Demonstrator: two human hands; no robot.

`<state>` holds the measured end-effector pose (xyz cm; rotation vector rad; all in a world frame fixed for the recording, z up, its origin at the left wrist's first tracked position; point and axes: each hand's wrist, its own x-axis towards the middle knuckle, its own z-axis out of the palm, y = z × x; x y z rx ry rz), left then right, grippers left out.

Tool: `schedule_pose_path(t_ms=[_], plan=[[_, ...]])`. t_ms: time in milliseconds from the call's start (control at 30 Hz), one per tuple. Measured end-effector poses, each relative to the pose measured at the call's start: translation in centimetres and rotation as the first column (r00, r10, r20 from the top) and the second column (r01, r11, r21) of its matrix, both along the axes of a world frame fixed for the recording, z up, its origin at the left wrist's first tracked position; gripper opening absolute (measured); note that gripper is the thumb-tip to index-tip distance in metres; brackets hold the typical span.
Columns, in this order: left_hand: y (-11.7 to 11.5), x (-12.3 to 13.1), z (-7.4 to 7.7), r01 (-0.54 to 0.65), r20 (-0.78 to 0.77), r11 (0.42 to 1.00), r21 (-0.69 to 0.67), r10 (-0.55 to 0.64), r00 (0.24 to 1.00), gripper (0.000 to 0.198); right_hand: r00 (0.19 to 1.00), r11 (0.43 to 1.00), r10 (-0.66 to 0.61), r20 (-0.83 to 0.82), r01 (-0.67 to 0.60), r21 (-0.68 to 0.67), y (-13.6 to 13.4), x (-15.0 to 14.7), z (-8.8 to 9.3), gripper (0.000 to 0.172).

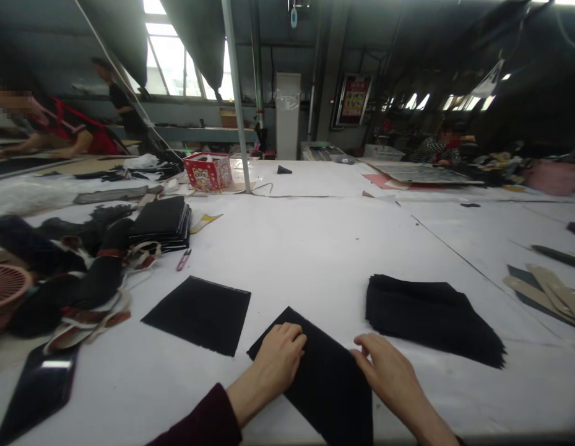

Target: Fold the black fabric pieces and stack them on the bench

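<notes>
A black fabric piece (pixel 333 384) lies on the white table in front of me, one corner pointing away. My left hand (pixel 281 356) rests on its left part with the fingers curled together and pressed onto the cloth. At its right edge is my right hand (pixel 384 365), thumb and forefinger a little apart at the cloth's corner, nothing visible between them. Another black piece (pixel 201 314) lies flat to the left. A stack of black pieces (pixel 426 316) lies to the right, its edges slightly fanned.
Left are a folded black stack (pixel 159 223), pink snips (pixel 184 259), straps, a pink basket (pixel 8 291) and a dark phone (pixel 39 387). Beige strips (pixel 542 291) lie at the right. A red box (pixel 208 171) stands farther back. People work beyond the table.
</notes>
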<state>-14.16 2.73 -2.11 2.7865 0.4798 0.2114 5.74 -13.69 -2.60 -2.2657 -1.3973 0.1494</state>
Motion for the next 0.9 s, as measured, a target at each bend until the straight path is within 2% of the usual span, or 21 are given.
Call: schedule_pose_path(t_ms=[100,167,300,433,567,633,733,900], plan=[[2.2,0.0,-0.5,-0.049,-0.048,0.999,0.023,0.050,0.998,0.020,0.997,0.992,0.082,-0.012,-0.083,-0.094,4.7,-1.5,0.1,0.008],[3.1,0.4,-0.8,-0.052,-0.060,0.998,0.041,0.055,0.997,0.019,0.995,0.990,0.104,-0.004,-0.104,-0.093,7.7,-2.6,-0.3,0.003],[3.7,1.2,-1.3,-0.032,-0.051,0.996,0.081,0.036,0.998,0.021,0.995,0.998,0.051,0.080,-0.047,-0.052,11.3,-4.4,-1.6,0.007],[3.9,1.4,-1.7,-0.015,-0.022,0.997,0.079,0.017,1.000,0.021,0.997,1.000,-0.012,0.073,0.012,-0.001,11.8,-4.8,-2.7,0.012],[4.2,1.1,-2.0,0.005,-0.003,0.998,0.070,-0.005,1.000,0.023,0.998,0.997,-0.051,-0.024,0.052,0.057,11.7,-4.0,-3.6,0.020],[4.4,1.1,-2.1,0.022,0.009,0.997,0.069,-0.023,1.000,0.025,0.998,0.996,-0.030,-0.062,0.035,0.081,11.8,-3.5,-4.0,0.026],[4.6,1.1,-2.0,0.052,0.015,0.996,0.077,-0.053,0.998,0.025,0.998,0.991,0.018,-0.061,-0.010,0.133,11.9,-3.1,-4.7,0.015],[4.8,1.2,-2.4,0.020,0.053,0.991,0.132,-0.027,0.998,0.021,0.996,0.958,0.078,0.052,-0.089,0.271,11.5,-3.8,-5.7,0.022]])
